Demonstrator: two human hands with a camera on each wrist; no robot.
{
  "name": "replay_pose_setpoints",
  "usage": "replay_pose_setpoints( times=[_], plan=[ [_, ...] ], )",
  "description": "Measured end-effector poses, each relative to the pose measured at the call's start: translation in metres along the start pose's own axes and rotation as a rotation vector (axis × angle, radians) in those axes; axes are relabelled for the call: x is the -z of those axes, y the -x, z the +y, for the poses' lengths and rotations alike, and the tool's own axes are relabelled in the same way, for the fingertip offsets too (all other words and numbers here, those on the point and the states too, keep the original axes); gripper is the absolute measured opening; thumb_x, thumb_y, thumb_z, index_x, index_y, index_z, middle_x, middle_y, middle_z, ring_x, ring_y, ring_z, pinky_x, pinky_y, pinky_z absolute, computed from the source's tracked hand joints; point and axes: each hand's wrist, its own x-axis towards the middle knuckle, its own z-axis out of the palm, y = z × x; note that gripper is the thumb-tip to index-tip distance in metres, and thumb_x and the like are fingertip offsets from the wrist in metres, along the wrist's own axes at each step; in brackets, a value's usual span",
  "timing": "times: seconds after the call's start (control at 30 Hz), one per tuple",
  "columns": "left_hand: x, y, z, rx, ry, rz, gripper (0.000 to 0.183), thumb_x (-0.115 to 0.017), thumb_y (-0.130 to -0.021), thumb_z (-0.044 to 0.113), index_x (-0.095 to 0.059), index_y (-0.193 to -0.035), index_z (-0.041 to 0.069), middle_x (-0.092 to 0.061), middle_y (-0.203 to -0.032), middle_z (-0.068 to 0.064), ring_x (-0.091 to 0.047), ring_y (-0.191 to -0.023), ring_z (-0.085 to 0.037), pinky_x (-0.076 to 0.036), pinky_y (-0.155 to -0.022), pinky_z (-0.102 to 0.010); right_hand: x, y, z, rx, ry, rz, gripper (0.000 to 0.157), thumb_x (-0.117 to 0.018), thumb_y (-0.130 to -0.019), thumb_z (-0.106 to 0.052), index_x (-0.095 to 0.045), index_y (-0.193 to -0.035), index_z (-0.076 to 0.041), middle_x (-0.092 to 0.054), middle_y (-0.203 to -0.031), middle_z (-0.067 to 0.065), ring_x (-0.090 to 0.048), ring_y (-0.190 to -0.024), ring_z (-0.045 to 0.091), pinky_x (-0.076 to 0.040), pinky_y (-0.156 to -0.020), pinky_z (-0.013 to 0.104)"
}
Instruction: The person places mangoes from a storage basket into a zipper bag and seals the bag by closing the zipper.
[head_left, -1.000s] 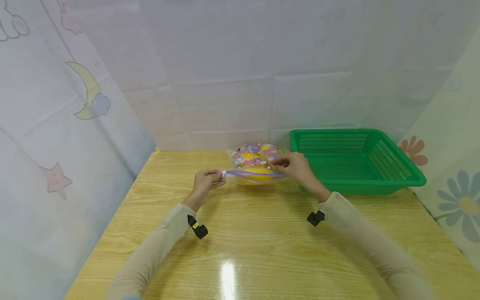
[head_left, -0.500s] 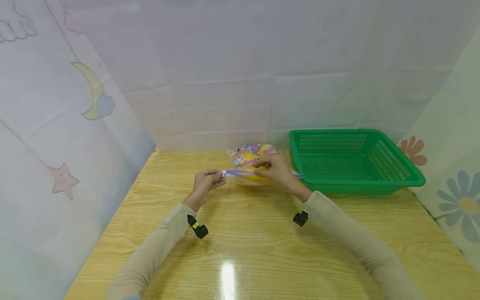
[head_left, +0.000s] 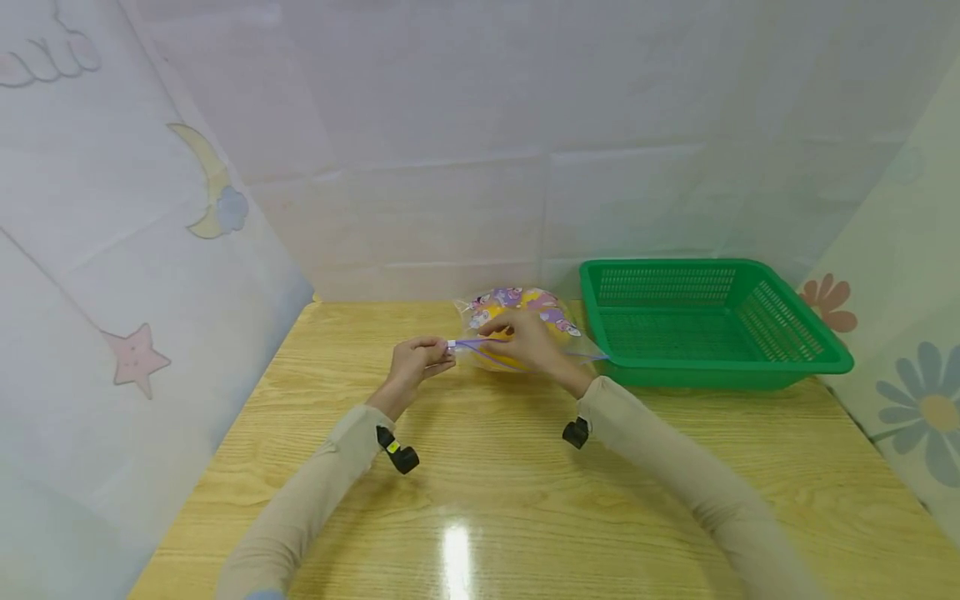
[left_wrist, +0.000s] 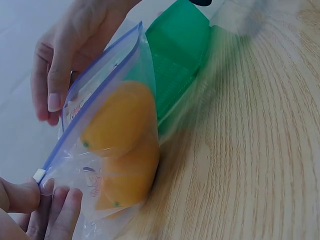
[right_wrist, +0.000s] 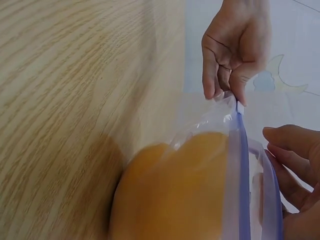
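Note:
A clear zip bag with a cartoon print lies at the back of the table, its mouth facing me. Inside are several yellow-orange oval fruits with small green spots at their ends. At the bag's left corner my left hand pinches the plastic beside the white slider. The purple zip strips stand apart along the middle of the mouth. My right hand hovers over the mouth, its loosely bent fingers right at the far lip and its thumb apart from them.
To the right of the bag, a green plastic basket with perforated sides stands on the wooden table. The bag's right corner reaches its rim. Printed cloth walls close in the back and sides.
My right hand has left the bag's right side and moved left along the mouth towards the slider. The bag's right corner now lies free. My left hand keeps its hold.

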Motion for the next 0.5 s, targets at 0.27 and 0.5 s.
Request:
replay_pose_setpoints(
  times=[0.27, 0.5],
  plan=[
    [0.0, 0.0, 0.0, -0.023, -0.01, -0.015, 0.02, -0.061, -0.097, 0.003, -0.061, -0.113, -0.009, -0.066, -0.095, -0.015, -0.069, -0.083, -0.022, -0.056, -0.085, -0.036, -0.011, -0.012, 0.0, -0.019, 0.055, -0.04, 0.022, -0.079, -0.086, -0.013, -0.077, -0.105, -0.002, -0.073, -0.104, 0.006, -0.063, -0.098, 0.028, -0.052, -0.087, 0.042],
    [-0.001, 0.002, 0.0, -0.032, -0.014, -0.012, 0.018, -0.06, -0.097, 0.003, -0.061, -0.111, -0.007, -0.064, -0.094, -0.013, -0.068, -0.081, -0.021, -0.056, -0.085, -0.037, -0.022, -0.02, 0.002, -0.024, -0.006, -0.104, 0.024, -0.077, -0.087, -0.013, -0.075, -0.107, 0.0, -0.072, -0.107, 0.009, -0.063, -0.103, 0.032, -0.05, -0.092, 0.046]
  ],
)
